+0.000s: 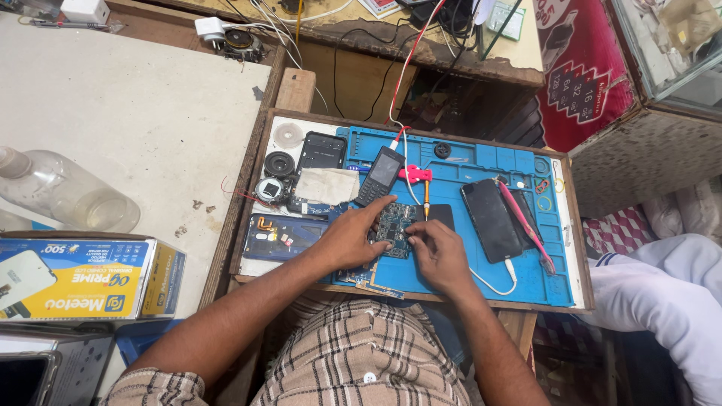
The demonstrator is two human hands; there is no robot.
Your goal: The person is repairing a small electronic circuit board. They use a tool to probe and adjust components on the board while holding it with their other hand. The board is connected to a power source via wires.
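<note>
Far left of frame: a clear plastic bottle [64, 197] is lying on its side on the pale countertop [135, 113], with a yellow-and-blue carton [86, 278] sitting below it at lower left. Centre: a wooden tray [248, 188] is carrying a blue silicone work mat [481, 162]. Along the tray's left edge, a clear tape roll [288, 135], a small round speaker [279, 163] and a black back cover [321, 151] are crowding the upper part, a grey cloth [326, 185] is lying just right of them, and a dark blue phone shell [277, 236] is sitting below. The left hand [347, 239] is lying over the mat with its fingers stretching out flat, pressing on the left side of a green circuit board [394, 228] near frame centre, not gripping. A small black keypad phone [378, 177] is resting just above the board, with a red-white cable [410, 64] running up from it toward the top of frame. The right hand [438, 254] is touching the board's right edge, fingers curling; cannot tell if they are pinching anything. An orange-handled tool [426, 197] is standing just above that hand. Right of it, a black smartphone [490, 219] is lying face down, with pink tweezers [525, 225] crossing a second dark phone beside it.
</note>
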